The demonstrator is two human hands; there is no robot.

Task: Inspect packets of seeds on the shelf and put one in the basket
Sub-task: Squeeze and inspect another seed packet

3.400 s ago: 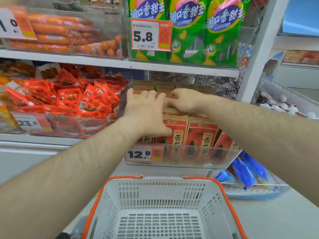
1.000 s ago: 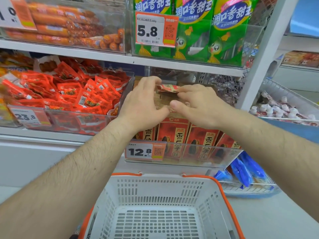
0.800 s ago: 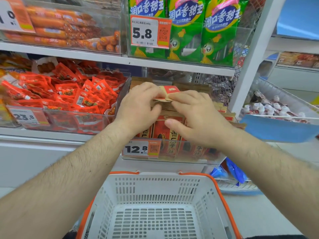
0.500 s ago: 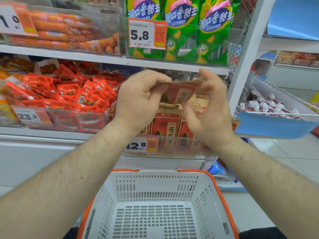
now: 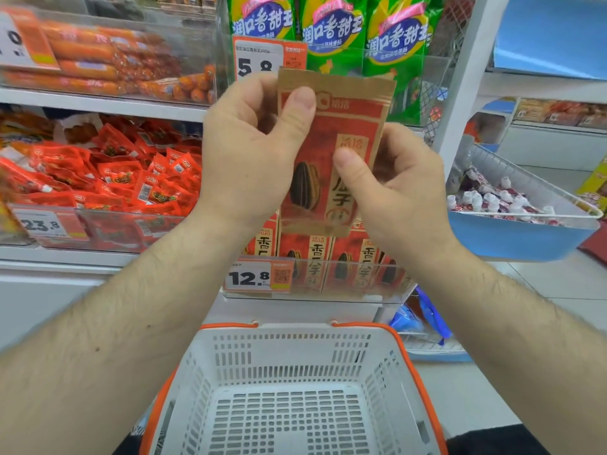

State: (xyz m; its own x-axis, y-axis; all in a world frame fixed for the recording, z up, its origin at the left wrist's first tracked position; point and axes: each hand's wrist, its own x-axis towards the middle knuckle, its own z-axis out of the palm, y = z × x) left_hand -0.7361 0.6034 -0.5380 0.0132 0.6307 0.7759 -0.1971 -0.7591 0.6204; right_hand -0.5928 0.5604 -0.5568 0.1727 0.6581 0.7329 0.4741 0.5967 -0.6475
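A red and brown packet of sunflower seeds stands upright in front of the shelf, its printed face toward me. My left hand pinches its upper left edge, thumb on the front. My right hand grips its right side, thumb pressed on the label. Below them, more packets of the same seeds stand in a clear bin with a 12.8 price tag. The white basket with orange handles sits low in front of me, nothing visible inside it.
Red snack sachets fill the bin to the left. Green corn-sausage packs and orange sausages sit on the shelf above. A blue-fronted wire tray of small wrapped items juts out at the right, beside a white upright post.
Both hands drew one seed packet out of the bin, lifted it and turned it from flat to upright, so its front now faces me.
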